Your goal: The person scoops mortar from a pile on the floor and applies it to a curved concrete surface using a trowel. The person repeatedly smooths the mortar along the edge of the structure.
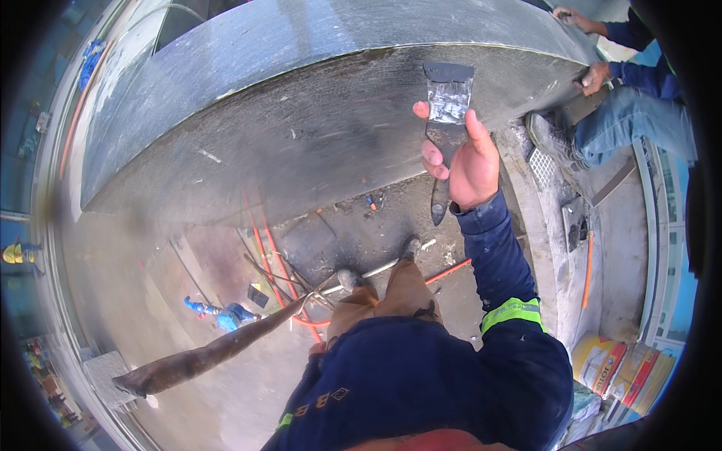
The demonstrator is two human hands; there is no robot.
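My right hand [471, 162] is shut on the dark handle of a flat paintbrush [448, 96]. The brush has a silver ferrule and black bristles. Those bristles point up and touch the rough, dark side face of a large grey stone slab [301, 128] in front of me. My arm in its dark blue sleeve with a yellow-green reflective band rises from the lower right. No part of my left hand shows in the picture.
A co-worker [635, 120] in jeans and blue sleeves sits at the top right with both hands on the slab's far end. Orange hoses [263, 252] lie on the dirty floor below. A rusty bar [203, 353] slants at the lower left. Coloured sacks [624, 368] stand at the lower right.
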